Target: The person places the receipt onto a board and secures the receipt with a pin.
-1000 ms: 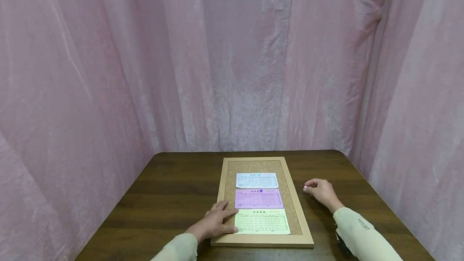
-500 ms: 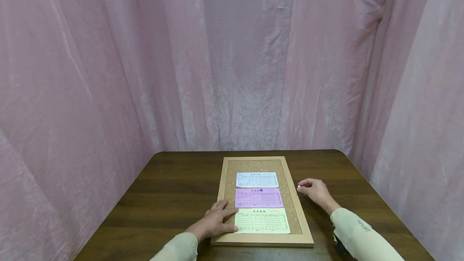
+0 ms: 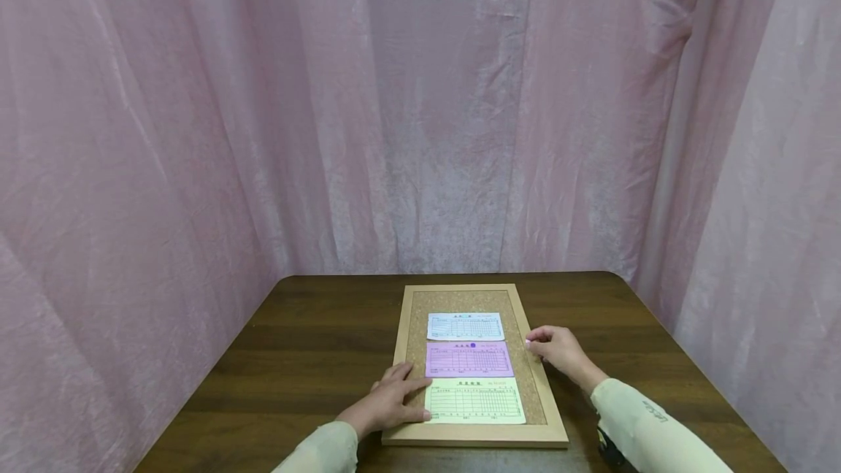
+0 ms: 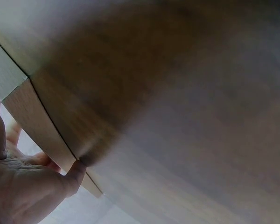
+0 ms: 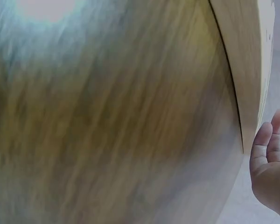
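Observation:
A wood-framed cork board [image 3: 539, 393] lies on the table with three printed slips in a column. The blue slip [image 3: 466, 327] is at the far end, the purple slip [image 3: 469, 362] in the middle, the green slip [image 3: 474, 401] nearest. A round purple thumbtack [image 3: 473, 345] sits at the purple slip's top edge. My left hand [image 3: 389, 401] rests spread on the board's left frame, its fingertips touching the green slip's left edge. Between thumb and forefinger my right hand [image 3: 558, 350] pinches a small pink thumbtack [image 3: 528, 342], mostly hidden, over the board's right frame.
The dark wooden table [image 3: 296, 356] extends on both sides of the board. Pink curtains [image 3: 447, 130] hang behind it and at the left and right. The board's wooden frame [image 5: 242, 70] also shows in the right wrist view.
My right hand has moved left from over the table to the board's right frame, still pinching the pink thumbtack. The left hand and the slips stay where they were.

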A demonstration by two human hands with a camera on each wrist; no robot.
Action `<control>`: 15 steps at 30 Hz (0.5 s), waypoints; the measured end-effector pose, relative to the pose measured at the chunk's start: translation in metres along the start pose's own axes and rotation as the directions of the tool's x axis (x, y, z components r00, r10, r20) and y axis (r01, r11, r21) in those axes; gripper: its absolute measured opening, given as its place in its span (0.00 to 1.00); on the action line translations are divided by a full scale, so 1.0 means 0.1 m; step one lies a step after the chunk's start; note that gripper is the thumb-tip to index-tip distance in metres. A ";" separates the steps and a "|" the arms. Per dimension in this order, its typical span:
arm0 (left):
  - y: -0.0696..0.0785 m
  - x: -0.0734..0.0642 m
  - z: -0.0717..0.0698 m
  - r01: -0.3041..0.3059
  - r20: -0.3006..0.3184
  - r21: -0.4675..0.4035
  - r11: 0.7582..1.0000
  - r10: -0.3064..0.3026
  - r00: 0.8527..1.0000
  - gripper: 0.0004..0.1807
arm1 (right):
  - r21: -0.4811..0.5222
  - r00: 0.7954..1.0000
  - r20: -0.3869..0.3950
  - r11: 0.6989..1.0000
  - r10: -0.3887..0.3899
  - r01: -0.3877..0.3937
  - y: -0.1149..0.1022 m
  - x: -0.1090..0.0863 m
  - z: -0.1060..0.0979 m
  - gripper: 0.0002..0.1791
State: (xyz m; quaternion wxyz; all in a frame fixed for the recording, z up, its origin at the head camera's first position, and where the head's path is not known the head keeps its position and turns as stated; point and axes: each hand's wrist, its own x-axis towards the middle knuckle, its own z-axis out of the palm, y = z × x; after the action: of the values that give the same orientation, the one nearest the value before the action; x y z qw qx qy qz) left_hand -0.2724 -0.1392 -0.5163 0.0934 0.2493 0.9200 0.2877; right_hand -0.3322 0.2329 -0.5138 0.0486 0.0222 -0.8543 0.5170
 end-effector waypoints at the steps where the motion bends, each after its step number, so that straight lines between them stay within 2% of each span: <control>1: 0.00 0.00 0.00 0.001 0.000 -0.001 1.000 -0.001 1.000 0.35 | 0.007 1.000 0.002 1.000 0.004 -0.004 -0.01 0.00 0.02 0.05; 15: 0.00 0.00 -0.02 0.008 0.008 -0.003 1.000 -0.008 1.000 0.36 | 0.009 0.999 0.041 1.000 -0.016 0.015 -0.15 -0.09 0.20 0.05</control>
State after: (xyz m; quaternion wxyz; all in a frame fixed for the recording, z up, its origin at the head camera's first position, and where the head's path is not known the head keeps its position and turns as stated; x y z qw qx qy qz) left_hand -0.2726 -0.1399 -0.5148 0.0986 0.2468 0.9200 0.2880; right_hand -0.3232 0.2082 -0.5102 0.0348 0.0397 -0.8527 0.5197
